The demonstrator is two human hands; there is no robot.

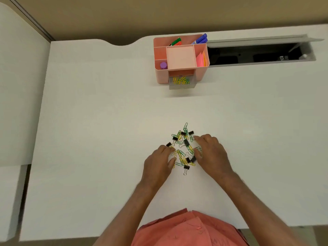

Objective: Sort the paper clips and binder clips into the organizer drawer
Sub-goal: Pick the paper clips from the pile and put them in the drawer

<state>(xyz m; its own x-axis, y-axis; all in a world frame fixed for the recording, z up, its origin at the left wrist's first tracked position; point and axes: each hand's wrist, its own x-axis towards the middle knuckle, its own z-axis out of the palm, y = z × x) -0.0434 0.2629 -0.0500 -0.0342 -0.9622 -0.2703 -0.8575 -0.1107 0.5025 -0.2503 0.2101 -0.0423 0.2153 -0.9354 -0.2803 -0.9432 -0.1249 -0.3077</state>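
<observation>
Near the lower middle of the frame, paper clips point(181, 153) and binder clips point(186, 142) are lying heaped on the tabletop point(88, 121). Left hand point(158, 166) and right hand point(211, 155) are flanking them, fingers loosely spread, touching the clips. Toward the upper middle, the organizer drawer point(182, 84) is sitting open, holding paper clips.

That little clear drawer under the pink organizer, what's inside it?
The drawer is pulled partly open and holds yellow and green paper clips. Its back part sits inside the pink organizer, so anything there is hidden.

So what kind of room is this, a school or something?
Probably an office or study desk: a white desk, a pink organizer holding markers and sticky notes, and a cable slot at the back.
</observation>
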